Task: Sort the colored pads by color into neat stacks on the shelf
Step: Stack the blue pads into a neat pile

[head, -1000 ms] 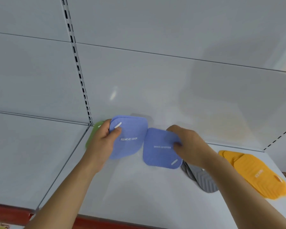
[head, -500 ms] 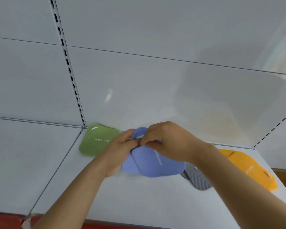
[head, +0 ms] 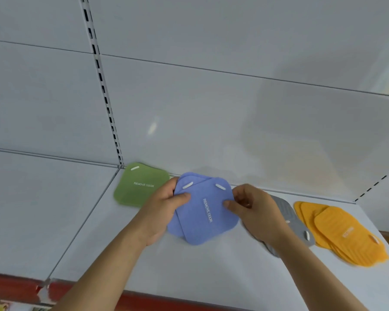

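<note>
"REMOVE ODOR" is printed in white capitals on the green pad (head: pixel 142 185) and, running lengthwise, on the upper blue pad (head: pixel 208 215); pale lettering is seen on the top orange pad (head: pixel 348 232) and the grey pad (head: pixel 289 215) but is too blurred to be read

A second ago the two blue pads (head: pixel 202 212) lie side by side, one in each hand; now they overlap just right of the green pad (head: pixel 142 185), the one printed REMOVE ODOR on top and turned a little against the one beneath. The left hand (head: pixel 164 207) now pinches their left edge and the right hand (head: pixel 254 209) their right edge, no longer bunched together over them. The green pad shows whole, uncovered.
</note>
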### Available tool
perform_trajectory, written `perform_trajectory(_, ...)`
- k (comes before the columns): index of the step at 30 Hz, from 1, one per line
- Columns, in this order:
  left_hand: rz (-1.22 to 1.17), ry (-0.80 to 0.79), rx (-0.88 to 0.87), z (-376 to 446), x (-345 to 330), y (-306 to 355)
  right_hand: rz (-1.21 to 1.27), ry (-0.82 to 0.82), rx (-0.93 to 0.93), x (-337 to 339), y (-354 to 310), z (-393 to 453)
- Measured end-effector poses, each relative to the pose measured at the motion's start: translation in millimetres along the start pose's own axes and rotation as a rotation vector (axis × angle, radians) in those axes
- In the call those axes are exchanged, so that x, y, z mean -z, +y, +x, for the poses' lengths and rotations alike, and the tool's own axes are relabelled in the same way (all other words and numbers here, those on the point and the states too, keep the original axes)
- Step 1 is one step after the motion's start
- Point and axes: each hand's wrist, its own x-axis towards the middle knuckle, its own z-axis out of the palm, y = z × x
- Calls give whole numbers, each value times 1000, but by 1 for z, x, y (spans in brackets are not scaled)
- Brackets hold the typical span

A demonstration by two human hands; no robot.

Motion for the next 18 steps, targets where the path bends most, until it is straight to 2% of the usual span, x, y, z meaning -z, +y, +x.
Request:
perform_trajectory(4, -57, -13, 44, -2, -3, 5, -73, 53, 198, 7, -2, -4)
perform_trajectory(7, -63, -40, 58, -2, 2, 6, -233, -37, 368, 26, -13, 1)
perform_trajectory(11, -72, -57, 46, -1, 1, 8, -379, -204, 405, 34, -39, 15)
perform_trajectory(13, -39, -44, 18, -1, -3, 8, -416, -228, 454, 17, -53, 21)
perform_trajectory(18, 32, -87, -51, -10, -6, 10, -407, -58, 488, -16, -56, 22)
